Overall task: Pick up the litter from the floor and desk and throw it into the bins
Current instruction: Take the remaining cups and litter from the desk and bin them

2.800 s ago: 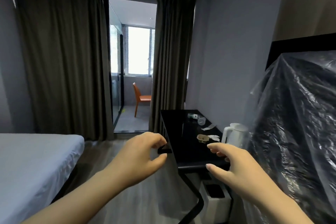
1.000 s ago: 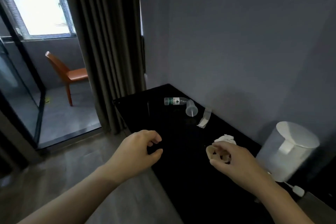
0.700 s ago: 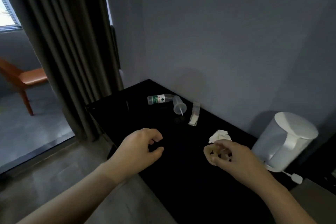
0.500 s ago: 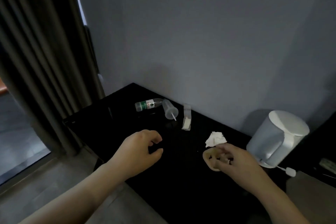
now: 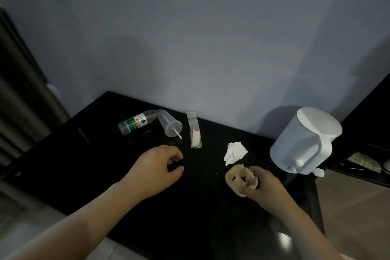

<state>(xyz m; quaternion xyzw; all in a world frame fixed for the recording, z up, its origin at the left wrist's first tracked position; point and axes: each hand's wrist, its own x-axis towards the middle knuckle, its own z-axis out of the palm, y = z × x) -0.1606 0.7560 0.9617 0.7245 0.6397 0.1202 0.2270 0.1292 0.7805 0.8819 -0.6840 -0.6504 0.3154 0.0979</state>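
Now we stand at the black table [image 5: 63, 154], which runs along the grey wall [image 5: 211, 38], and look down on its litter. Our right hand [image 5: 267, 188] is at the near right of the tabletop and grips a crushed beige paper cup [image 5: 240, 179]; its fingers [image 5: 258, 172] curl round the cup's right side with the thumb pressed on the near rim. We cannot tell whether the cup touches the table or is just lifted off it. Our left hand [image 5: 156, 170] hangs over the middle of the table, left of the cup and apart from it, its fingers [image 5: 176, 154] loosely curled with nothing in them.

Just beyond the beige cup, and touching or nearly touching its far edge, lies a crumpled white tissue [image 5: 235, 152]. Farther back and to the left we see a long clear wrapper [image 5: 195, 131] lying flat, one end pointing to the wall. Left of it a clear plastic cup [image 5: 169, 124] lies on its side with a white straw sticking out of its lid towards us. A plastic bottle [image 5: 137, 124] with a green label lies on its side beside that cup, its neck up against the cup's base.

At the right end of the table a white kettle [image 5: 306, 143] stands upright, its handle facing us. A dark curtain [image 5: 21, 101] hangs at the far left.
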